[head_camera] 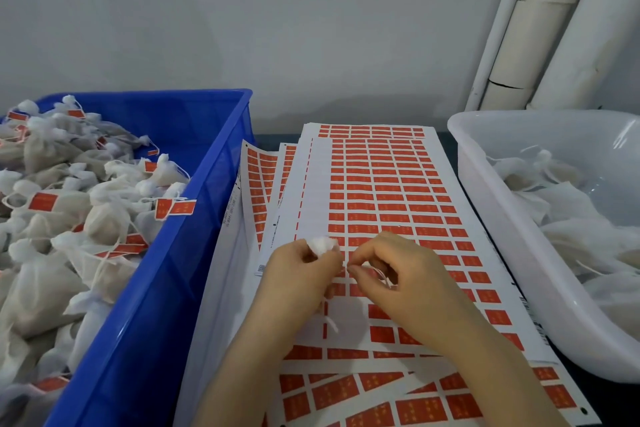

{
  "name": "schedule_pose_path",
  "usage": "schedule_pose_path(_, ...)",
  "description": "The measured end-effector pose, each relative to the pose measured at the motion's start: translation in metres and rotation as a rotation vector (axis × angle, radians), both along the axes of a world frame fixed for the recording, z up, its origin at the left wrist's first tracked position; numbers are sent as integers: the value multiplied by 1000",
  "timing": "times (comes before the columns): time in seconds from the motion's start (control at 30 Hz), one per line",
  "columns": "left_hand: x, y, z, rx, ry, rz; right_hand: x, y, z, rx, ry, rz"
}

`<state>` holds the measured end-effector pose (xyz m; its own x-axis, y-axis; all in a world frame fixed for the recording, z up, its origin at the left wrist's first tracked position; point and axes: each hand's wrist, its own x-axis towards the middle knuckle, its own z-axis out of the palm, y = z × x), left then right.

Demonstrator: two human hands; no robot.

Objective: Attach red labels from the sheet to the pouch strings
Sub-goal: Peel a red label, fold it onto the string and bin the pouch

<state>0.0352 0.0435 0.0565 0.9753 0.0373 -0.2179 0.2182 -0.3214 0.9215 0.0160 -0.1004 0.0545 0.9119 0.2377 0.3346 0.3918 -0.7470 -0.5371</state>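
So here's where we're at: both hands sit at about 6 o'clock, right over the top label sheet [381, 191]. Our left hand [298, 274] has its fingers curled round a little white pouch [323, 244], and only the bunched top of it pokes out past the knuckles. Our right hand [408, 284] is just to the 3 o'clock side of it, with the fingertips nearly touching the left. Thumb and forefinger are pressed together, pinching the pouch's thin white string [382, 276], which loops back across the fingers. A loose end of string also dangles below the left hand. We honestly can't tell if there's a label in that pinch or not, it's too small and blurry.

The sheet is full of rows of red labels [398, 218], with a few blank spots along the column at its 9 o'clock edge and under our hands. More sheets [363, 395] are fanned out beneath it on the dark table [595, 392].

Over at 9 o'clock is a blue crate [207, 184] heaped with pouches that already have red tags [69, 201]. At 3 o'clock there's a white tub [485, 201] with plain pouches [571, 211] lying in it. Up at 1 o'clock some pale tubes [540, 28] lean against the grey wall [242, 10].
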Motion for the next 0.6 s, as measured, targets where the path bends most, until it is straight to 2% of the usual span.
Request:
schedule_pose_path(0.3,-1,11,-7,521,-271,-173,0,4,-5,-146,-119,65)
schedule_pose_path(0.47,1,8,-5,740,-532,-186,1,6,-8,-136,-107,127)
schedule_pose_path(0.6,0,3,-4,882,-800,-133,2,6,-10,-79,-68,61)
